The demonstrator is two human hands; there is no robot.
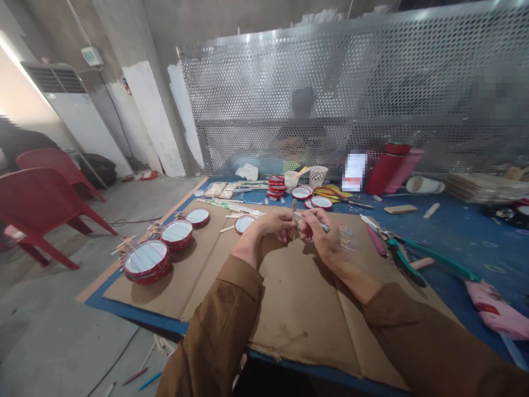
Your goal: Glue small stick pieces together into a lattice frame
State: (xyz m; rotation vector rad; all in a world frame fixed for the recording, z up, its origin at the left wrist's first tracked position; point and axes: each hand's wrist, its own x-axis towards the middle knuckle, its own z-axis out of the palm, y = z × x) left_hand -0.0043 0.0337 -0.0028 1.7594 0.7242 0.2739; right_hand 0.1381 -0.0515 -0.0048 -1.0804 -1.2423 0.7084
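In the head view my left hand (278, 223) pinches a short, narrow strip (294, 207) that stands upright between thumb and fingers and looks like wood. My right hand (317, 227) is close beside it, closed around a slim, pale pen-like tool (325, 226) whose tip points toward the strip. Both hands are raised over a brown cardboard sheet (297, 298). Small coloured rubber bands (348, 242) lie just right of my right hand. A round red-rimmed piece with a pale top (244, 224) rests beyond my left wrist.
Stacked red-rimmed discs (146, 259) with sticks stand at the left. Green-handled pliers (407, 263) lie right, near scissors (343, 194). Paper cups (318, 176), a red bottle (387, 168) and a lit phone (354, 172) stand before a perforated metal screen (248, 82). Red chairs (53, 204) are left.
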